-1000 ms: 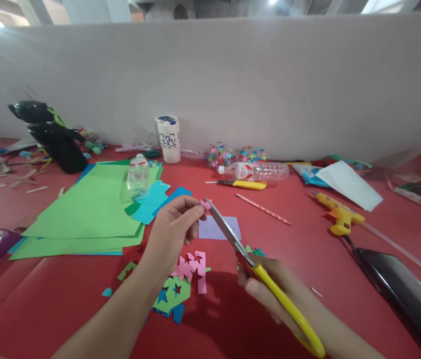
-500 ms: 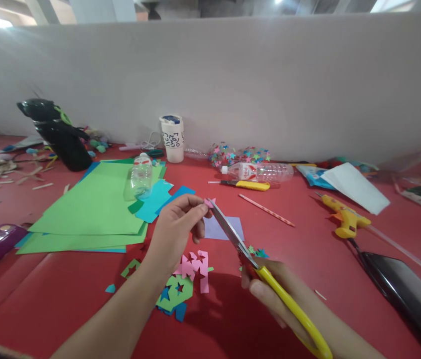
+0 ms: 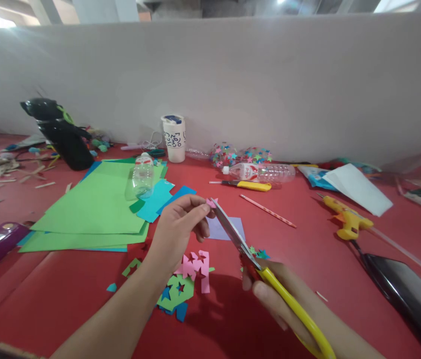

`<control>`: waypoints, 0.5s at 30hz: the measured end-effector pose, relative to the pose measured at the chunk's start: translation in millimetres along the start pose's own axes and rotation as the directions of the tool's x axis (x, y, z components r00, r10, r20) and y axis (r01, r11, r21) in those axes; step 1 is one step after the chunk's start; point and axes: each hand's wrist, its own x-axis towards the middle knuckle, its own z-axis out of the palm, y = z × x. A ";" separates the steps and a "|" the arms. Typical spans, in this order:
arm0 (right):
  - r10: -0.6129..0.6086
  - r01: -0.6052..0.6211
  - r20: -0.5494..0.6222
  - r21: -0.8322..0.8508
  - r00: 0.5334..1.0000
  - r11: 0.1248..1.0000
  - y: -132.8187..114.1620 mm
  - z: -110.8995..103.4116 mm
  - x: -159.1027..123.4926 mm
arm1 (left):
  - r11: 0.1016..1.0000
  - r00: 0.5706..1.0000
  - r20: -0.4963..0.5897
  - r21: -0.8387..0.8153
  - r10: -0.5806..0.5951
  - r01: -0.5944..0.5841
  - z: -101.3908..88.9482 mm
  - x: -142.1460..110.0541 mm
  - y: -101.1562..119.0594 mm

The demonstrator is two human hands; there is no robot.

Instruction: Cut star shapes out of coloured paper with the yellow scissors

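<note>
My left hand (image 3: 182,222) pinches a small pink paper piece (image 3: 211,202) between thumb and forefinger. My right hand (image 3: 275,291) is closed around the yellow-handled scissors (image 3: 234,234), whose blade tips meet the edge of that pink piece. Beneath the hands lies a lilac paper rectangle (image 3: 228,228). Pink paper scraps (image 3: 197,267) with star-shaped holes rest on the red table, overlapping green scraps (image 3: 176,294) and blue ones (image 3: 181,312). Several small cut-out stars (image 3: 261,254) sit just beyond my right hand, which partly covers them.
Green paper sheets (image 3: 94,204) are stacked at left under a clear bottle (image 3: 143,177). A second bottle (image 3: 266,172), a yellow cutter (image 3: 254,186) and a striped straw (image 3: 268,211) lie ahead. At right are a glue gun (image 3: 347,217) and a black phone-like object (image 3: 404,299).
The whole scene has shifted slightly rightward in view. Both hands keep nearly the same pose, with the scissor tips staying at the pink paper piece.
</note>
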 end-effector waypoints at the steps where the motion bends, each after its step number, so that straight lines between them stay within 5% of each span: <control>1: -0.004 0.004 0.000 -0.003 1.000 1.000 -0.8 -0.2 -0.2 | 1.000 1.000 0.002 -0.001 0.000 0.000 0.1 -0.1 0.2; 15: 0.044 -0.044 0.003 -0.011 0.999 0.999 -1.8 -1.4 1.4 | 1.000 1.000 0.012 0.008 0.008 -0.009 -0.3 0.4 -1.1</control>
